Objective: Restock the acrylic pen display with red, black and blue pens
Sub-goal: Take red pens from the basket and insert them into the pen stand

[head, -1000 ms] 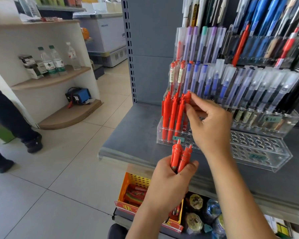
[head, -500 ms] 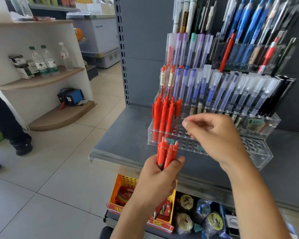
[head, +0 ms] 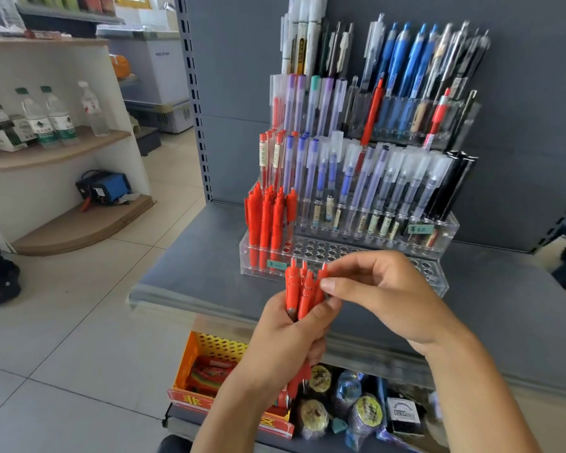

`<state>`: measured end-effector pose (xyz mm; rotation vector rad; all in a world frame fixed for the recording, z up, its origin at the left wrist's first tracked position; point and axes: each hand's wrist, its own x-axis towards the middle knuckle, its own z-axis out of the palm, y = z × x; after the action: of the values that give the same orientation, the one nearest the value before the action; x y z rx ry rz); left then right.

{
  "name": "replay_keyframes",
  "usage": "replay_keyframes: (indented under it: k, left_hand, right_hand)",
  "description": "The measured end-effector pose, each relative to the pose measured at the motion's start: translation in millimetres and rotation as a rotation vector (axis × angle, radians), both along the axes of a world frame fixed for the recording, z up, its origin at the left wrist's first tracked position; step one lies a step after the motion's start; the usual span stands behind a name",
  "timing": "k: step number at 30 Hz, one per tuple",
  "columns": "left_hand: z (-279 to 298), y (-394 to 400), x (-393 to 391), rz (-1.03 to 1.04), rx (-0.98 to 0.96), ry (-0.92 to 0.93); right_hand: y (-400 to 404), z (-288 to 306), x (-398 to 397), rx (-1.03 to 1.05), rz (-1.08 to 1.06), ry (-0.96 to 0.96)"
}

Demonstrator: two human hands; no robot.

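A tiered acrylic pen display [head: 435, 276] stands on a grey shelf [head: 193, 273]. Several red pens [head: 268, 217] stand in its front row at the left; blue, purple and black pens fill the rows behind. My left hand [head: 285, 344] grips a small bunch of red pens [head: 299, 292] upright in front of the display. My right hand [head: 383, 295] is at the top of that bunch, with thumb and forefinger pinching the rightmost pen.
Most holes in the display's front row stand open to the right of the red pens. Below the shelf sit an orange basket [head: 209, 351] and packaged goods [head: 356, 407]. A white corner shelf with water bottles [head: 49, 116] stands left, and a person's shoe [head: 0, 286] is on the tiled floor.
My right hand left the red pens in the display, dropped down and came to the bunch in my left hand. The camera view shifted slightly right.
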<state>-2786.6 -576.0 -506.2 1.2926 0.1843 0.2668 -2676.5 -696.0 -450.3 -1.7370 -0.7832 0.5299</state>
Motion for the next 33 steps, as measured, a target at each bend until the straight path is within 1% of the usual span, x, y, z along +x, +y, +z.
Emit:
replay_keyframes:
  k: [3, 6, 9, 11, 15, 17, 19, 23, 24, 27, 30, 33]
  left_hand:
    - [-0.7, -2.7, 3.9, 0.002, 0.015, 0.005]
    - [-3.1, -5.9, 7.4, 0.007, 0.052, 0.023]
    - [-3.8, -10.7, 12.1, -0.005, 0.011, 0.028]
    - [-2.4, -12.6, 14.5, -0.022, -0.019, 0.019]
    - [-2.5, -13.4, 15.0, -0.020, -0.029, 0.008]
    - [-2.2, -13.7, 14.2, -0.014, -0.030, 0.016]
    - [-1.8, -12.8, 12.6, -0.014, -0.038, 0.013]
    - [-3.2, -7.6, 9.6, 0.038, -0.033, -0.005]
    - [-3.2, -6.8, 9.3, 0.061, -0.048, -0.006]
    - [-2.4, -3.5, 8.8, 0.108, -0.121, -0.009]
    - [-3.0, 2.4, 6.6, 0.114, -0.128, -0.001]
    - [-4.0, 9.2, 3.5, 0.157, -0.126, 0.026]
  right_hand:
    - [-3.2, -0.8, 0.4, 0.056, -0.047, 0.004]
    - [-6.0, -2.1, 3.3, 0.144, -0.134, 0.054]
    - [-8.3, -3.5, 6.8, 0.180, -0.162, 0.062]
    - [-8.4, -4.7, 8.2, 0.179, -0.140, 0.078]
    - [-9.5, -4.0, 11.8, 0.102, -0.002, 0.094]
    - [-10.1, -2.4, 14.6, 0.117, 0.021, 0.101]
    - [-6.9, -0.6, 15.5, 0.166, 0.001, 0.098]
    - [7.1, 1.3, 17.5, 0.427, -0.166, 0.132]
    - [10.1, 2.3, 18.4, 0.464, -0.191, 0.140]
    - [15.7, 2.0, 20.6, 0.443, -0.144, 0.159]
    - [19.1, -2.4, 21.9, 0.420, -0.089, 0.169]
    - [26.4, -3.4, 24.1, 0.516, -0.171, 0.167]
